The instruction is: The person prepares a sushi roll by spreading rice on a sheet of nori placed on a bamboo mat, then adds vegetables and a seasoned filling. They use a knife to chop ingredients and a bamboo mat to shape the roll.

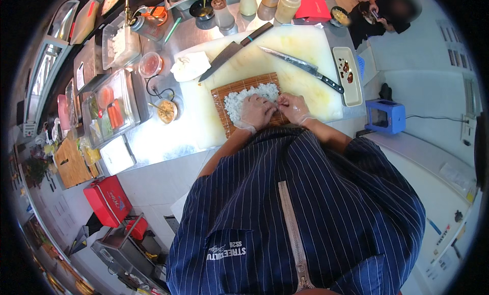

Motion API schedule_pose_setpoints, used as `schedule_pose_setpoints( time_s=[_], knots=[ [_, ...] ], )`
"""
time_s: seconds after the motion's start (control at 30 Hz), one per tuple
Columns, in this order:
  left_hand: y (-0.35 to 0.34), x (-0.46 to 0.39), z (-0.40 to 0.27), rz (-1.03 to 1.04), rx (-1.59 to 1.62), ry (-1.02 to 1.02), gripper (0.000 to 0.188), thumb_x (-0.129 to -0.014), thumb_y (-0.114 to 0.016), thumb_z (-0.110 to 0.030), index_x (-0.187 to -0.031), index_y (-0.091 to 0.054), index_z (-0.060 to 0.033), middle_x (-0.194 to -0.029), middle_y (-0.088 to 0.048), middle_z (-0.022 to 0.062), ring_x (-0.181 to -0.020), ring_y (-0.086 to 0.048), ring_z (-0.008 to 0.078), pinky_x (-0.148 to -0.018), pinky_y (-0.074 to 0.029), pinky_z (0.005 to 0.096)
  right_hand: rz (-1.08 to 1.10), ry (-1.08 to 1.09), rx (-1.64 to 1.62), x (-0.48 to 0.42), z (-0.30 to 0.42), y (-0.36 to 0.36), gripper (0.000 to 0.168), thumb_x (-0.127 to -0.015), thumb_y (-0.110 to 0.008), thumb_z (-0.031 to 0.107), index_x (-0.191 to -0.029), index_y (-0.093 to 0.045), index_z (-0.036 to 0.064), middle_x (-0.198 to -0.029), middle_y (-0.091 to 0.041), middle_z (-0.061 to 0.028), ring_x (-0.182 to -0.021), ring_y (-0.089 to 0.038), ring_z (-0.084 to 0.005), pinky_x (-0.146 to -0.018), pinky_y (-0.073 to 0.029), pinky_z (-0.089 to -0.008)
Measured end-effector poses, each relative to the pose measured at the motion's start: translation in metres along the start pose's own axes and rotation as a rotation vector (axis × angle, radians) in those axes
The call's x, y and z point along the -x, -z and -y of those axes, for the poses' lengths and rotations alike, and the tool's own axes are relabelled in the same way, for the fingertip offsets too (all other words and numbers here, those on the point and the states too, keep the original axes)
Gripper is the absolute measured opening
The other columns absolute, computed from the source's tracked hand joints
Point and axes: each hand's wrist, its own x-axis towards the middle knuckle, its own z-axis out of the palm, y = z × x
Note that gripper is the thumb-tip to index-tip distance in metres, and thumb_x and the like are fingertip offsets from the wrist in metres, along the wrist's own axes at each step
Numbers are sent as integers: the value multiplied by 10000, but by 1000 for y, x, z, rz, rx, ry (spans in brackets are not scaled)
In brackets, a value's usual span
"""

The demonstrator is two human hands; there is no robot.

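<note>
Cooked white rice is spread in a band over a brown bamboo rolling mat, which has a shiny film-like surface. My left hand, in a clear disposable glove, lies on the rice with its fingers bent over the near side. Close beside it, my right hand, gloved likewise, has thumb and fingertips together at the rice's right end. Whether anything is between those fingertips is too small to tell. Beneath the mat is a large white cutting board.
Two kitchen knives, one dark-bladed and one black-handled, lie on the board beyond the mat. A folded white cloth is left of them. A cream tray stands right; a lidded ingredient container left. Another person is at far right.
</note>
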Motion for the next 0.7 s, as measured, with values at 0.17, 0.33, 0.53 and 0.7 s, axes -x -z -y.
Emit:
schedule_pose_setpoints(
  time_s=[0.17,0.33,0.53,0.7],
  knots=[
    [-5,-11,-7,91,-75,8,185,-910,-681,-320,-1014,-788,-210,-1016,-725,4,-1046,-609,261,-886,-443,448,85,8,123,-2,5,16,104,-840,-750,46,-935,-707,36,-877,-756,-158,-808,-748,-309,-784,-594,-381],
    [-7,-11,-1,42,128,66,151,-898,-714,-277,-998,-759,-172,-1023,-724,28,-1028,-625,290,-901,-455,465,136,107,204,-12,0,24,131,-837,-776,93,-929,-700,41,-847,-737,-163,-789,-728,-347,-749,-579,-413],
    [20,11,17,-61,327,145,260,-869,-765,-273,-1074,-719,-120,-1034,-709,81,-1066,-633,327,-936,-475,473,107,239,212,-33,12,21,124,-879,-753,90,-984,-706,43,-950,-717,-141,-817,-696,-302,-758,-565,-394],
    [35,24,19,-18,-18,301,289,-847,-786,-289,-1089,-741,-136,-1095,-693,78,-1101,-615,337,-929,-481,486,37,474,577,-30,4,5,139,-957,-647,182,-995,-706,62,-1010,-687,-136,-899,-684,-364,-832,-558,-455]
  ],
)
